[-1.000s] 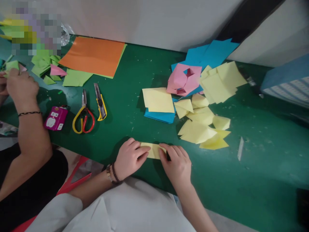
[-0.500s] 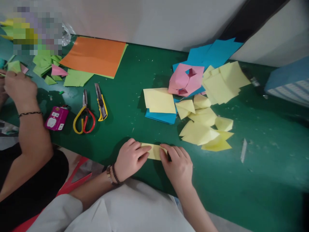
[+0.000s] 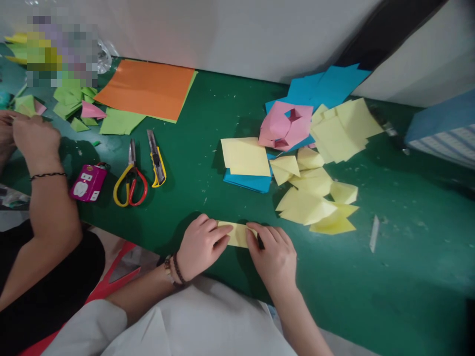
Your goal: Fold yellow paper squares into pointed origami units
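A narrow folded strip of pale yellow paper (image 3: 237, 234) lies near the table's front edge between my hands. My left hand (image 3: 203, 247) grips its left end, thumb and forefinger closed on it. At the other end my right hand (image 3: 273, 252) pinches the strip, fingers curled. Beyond them, a pale yellow sheet (image 3: 245, 156) rests on blue folded paper (image 3: 248, 181). Several folded yellow pieces (image 3: 309, 202) lie to the right, below a pink folded paper shape (image 3: 285, 123) and a stack of yellow sheets (image 3: 345, 129).
Scissors (image 3: 130, 180), a yellow cutter (image 3: 157, 160) and a purple socket block (image 3: 89, 183) lie left on the green table (image 3: 193, 163). Orange paper (image 3: 148, 89) is behind them. Another person's hand (image 3: 35, 138) holds green paper at the far left. Blue sheets (image 3: 326, 84) are at the back.
The view has shifted slightly. My hands hold the strip in the same way as before. At the far left, the other person's hands have moved a little.
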Tool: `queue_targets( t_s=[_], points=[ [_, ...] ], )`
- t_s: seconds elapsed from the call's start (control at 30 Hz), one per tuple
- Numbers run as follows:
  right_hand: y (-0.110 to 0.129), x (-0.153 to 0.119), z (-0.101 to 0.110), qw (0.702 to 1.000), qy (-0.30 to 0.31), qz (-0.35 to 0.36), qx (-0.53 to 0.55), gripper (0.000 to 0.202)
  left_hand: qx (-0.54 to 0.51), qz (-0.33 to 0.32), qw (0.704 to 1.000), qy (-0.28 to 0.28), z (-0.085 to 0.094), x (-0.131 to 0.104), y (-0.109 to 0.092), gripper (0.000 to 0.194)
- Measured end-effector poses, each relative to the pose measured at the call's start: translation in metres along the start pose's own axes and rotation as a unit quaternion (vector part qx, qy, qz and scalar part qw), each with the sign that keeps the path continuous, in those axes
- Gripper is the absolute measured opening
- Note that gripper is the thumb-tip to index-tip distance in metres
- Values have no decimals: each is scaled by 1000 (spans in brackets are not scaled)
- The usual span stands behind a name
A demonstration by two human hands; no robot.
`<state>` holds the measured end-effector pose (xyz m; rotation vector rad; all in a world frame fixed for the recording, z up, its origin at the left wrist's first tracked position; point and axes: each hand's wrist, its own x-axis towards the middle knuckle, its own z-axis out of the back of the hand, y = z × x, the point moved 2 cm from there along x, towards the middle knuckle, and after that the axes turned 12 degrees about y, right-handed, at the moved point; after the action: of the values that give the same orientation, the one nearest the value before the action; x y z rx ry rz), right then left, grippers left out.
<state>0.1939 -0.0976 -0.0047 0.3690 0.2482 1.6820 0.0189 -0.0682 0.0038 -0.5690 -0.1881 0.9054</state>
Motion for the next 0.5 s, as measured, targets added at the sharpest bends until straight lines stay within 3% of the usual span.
queue_targets(
  t_s=[0.5],
  points=[
    [0, 1, 1, 1000, 3, 0, 2, 12, 51, 23, 998, -7, -4, -7, -2, 24]
  ],
)
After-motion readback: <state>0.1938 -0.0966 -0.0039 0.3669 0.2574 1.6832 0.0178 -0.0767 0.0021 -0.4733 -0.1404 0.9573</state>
